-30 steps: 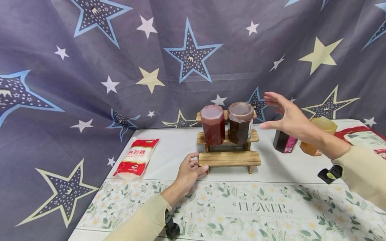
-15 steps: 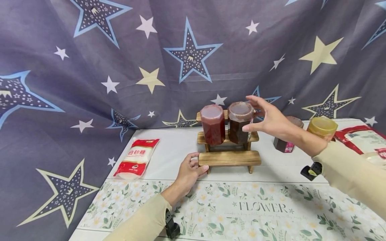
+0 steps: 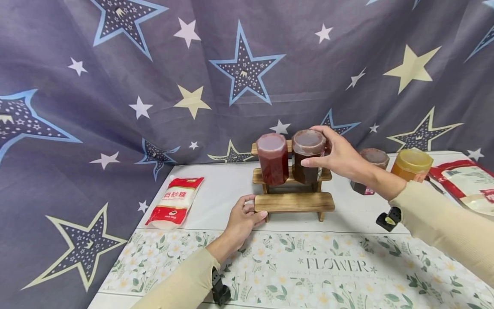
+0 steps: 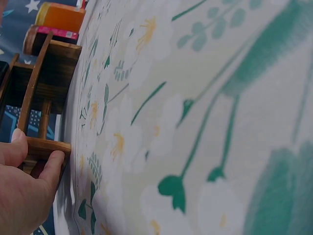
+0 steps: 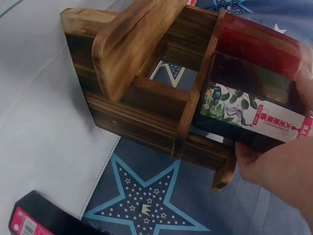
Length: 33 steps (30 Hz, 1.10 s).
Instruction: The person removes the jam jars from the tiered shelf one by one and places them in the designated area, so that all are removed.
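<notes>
A tiered wooden stand (image 3: 294, 202) stands on the table, its left end pinched by my left hand (image 3: 238, 224) between thumb and fingers. In the left wrist view, that hand's thumb and fingers (image 4: 51, 169) sit at the stand's leg. On the middle tier are two jars side by side, a red one (image 3: 272, 165) and a dark one (image 3: 308, 149). My right hand (image 3: 343, 158) grips the dark jar from the right, thumb across its front and fingers behind. The right wrist view shows the jar's flowered label (image 5: 239, 110) facing sideways. The lowest step holds no jar.
Right of the stand are another dark jar (image 3: 373, 158) and a yellow jar (image 3: 414, 162), with a red-and-white bag (image 3: 468, 184) beyond. A white sugar bag with red ends (image 3: 175, 201) lies at the left. A star-patterned curtain (image 3: 308, 77) hangs right behind the table.
My right hand has come in leftward from beside the stand and closed around the dark jar. My left hand has stayed at the stand's left end.
</notes>
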### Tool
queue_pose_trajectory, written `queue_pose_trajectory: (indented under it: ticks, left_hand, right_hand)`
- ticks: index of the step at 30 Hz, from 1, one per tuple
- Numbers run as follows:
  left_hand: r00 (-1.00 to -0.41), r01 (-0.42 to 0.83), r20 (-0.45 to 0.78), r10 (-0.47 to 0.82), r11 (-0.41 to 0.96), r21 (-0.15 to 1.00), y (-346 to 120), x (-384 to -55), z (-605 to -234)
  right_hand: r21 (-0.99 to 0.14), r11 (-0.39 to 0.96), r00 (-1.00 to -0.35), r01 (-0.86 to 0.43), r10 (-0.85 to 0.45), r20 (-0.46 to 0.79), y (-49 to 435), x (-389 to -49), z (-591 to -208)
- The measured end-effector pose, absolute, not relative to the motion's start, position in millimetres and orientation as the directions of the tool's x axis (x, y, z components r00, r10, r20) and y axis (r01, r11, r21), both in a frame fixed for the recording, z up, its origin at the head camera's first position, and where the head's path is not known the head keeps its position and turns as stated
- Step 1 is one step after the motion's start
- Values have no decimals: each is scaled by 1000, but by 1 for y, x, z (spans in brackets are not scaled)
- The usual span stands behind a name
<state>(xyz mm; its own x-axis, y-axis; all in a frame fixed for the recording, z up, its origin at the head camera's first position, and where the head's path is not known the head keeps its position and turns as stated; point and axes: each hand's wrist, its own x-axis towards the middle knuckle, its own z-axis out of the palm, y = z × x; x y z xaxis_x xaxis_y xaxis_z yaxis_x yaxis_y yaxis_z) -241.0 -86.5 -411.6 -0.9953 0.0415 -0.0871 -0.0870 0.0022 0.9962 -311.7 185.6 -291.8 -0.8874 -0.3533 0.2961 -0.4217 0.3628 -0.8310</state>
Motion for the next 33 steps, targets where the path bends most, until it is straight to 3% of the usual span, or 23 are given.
queue_pose_trajectory:
  ticks: [18,33]
  left_hand:
    - [-996,-85,-85,37,2,996,-87,-240,-411]
    - [-995,-91,-91,39,-3,996,-87,-241,-413]
  right_hand:
    - [-844,338,-900,-416,-288,328,187,-308,-294]
    - [-824,342,-891,-452,-229,393,238,-292,-284]
